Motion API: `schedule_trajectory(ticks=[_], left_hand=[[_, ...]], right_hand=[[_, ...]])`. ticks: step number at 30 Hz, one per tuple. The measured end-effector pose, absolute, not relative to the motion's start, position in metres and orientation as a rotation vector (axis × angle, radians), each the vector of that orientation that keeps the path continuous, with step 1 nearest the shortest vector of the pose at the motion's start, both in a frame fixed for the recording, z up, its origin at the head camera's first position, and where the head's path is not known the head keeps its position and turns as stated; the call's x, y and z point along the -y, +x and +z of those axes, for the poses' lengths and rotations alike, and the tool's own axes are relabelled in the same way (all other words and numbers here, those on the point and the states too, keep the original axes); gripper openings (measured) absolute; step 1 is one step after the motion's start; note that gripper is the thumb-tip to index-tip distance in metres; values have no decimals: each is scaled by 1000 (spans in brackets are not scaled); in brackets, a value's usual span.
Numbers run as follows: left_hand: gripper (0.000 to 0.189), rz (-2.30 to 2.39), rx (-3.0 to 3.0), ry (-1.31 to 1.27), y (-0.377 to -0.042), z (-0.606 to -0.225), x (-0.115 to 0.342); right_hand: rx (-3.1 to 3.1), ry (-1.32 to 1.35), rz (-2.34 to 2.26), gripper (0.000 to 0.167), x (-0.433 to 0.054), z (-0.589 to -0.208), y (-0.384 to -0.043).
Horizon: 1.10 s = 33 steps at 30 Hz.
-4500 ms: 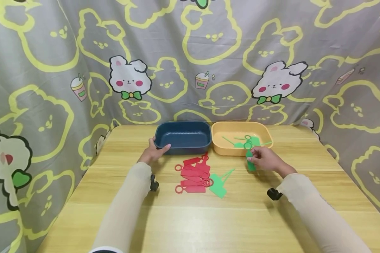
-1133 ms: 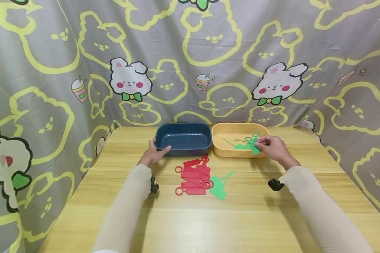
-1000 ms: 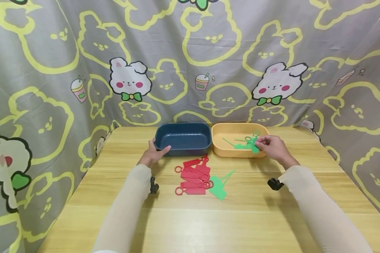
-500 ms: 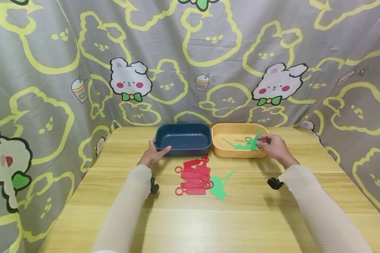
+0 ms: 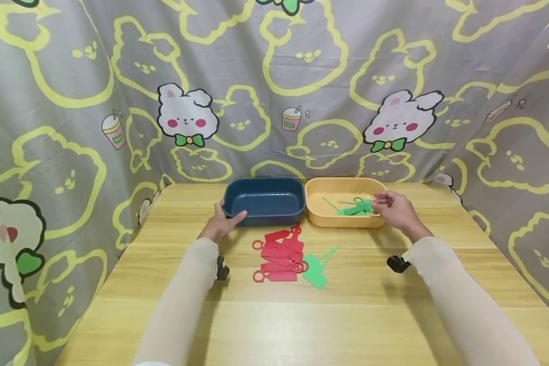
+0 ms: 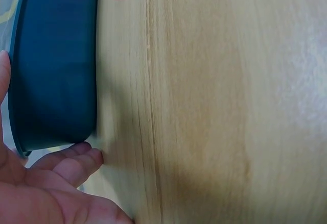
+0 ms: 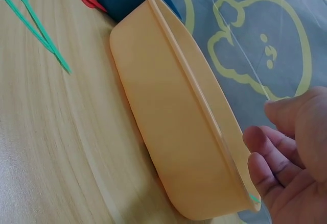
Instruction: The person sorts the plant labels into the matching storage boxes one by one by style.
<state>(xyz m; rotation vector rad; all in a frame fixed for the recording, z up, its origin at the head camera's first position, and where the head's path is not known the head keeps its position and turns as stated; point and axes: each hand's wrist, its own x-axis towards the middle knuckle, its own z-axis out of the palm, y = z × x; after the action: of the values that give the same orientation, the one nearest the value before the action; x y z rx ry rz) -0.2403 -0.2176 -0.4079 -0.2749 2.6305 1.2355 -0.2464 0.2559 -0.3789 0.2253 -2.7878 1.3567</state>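
My left hand (image 5: 218,223) holds the left end of a dark blue plastic tub (image 5: 270,221); the left wrist view shows its fingers against the end wall (image 6: 56,66). At the right end of the yellow plastic tub (image 5: 343,222), my right hand (image 5: 397,211) hovers over the rim, thumb apart from the loosely bent fingers, holding nothing. Several green plastic tags (image 5: 354,209) with rings and thin tails lie inside that tub, partly behind its front wall and my fingertips. The blue tub's visible inside shows no tags.
On the wooden table (image 5: 274,325), in front of the tubs, lies a pile of red ring-ended tags (image 5: 279,276). Beside it are light green tags (image 5: 315,274) with thin tails. A patterned curtain (image 5: 242,56) hangs close behind both tubs.
My right hand has lifted a green tag from the table side over the yellow tub's rim and let go of it inside. My left hand stays at the blue tub.
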Motion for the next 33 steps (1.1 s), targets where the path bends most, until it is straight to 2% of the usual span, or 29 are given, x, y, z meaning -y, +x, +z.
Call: schedule_trajectory(ticks=[33], left_hand=[[102,1256,-2629,-265,-240,-406,216]], right_hand=[[2818,484,1335,19,-226,-408,-230]])
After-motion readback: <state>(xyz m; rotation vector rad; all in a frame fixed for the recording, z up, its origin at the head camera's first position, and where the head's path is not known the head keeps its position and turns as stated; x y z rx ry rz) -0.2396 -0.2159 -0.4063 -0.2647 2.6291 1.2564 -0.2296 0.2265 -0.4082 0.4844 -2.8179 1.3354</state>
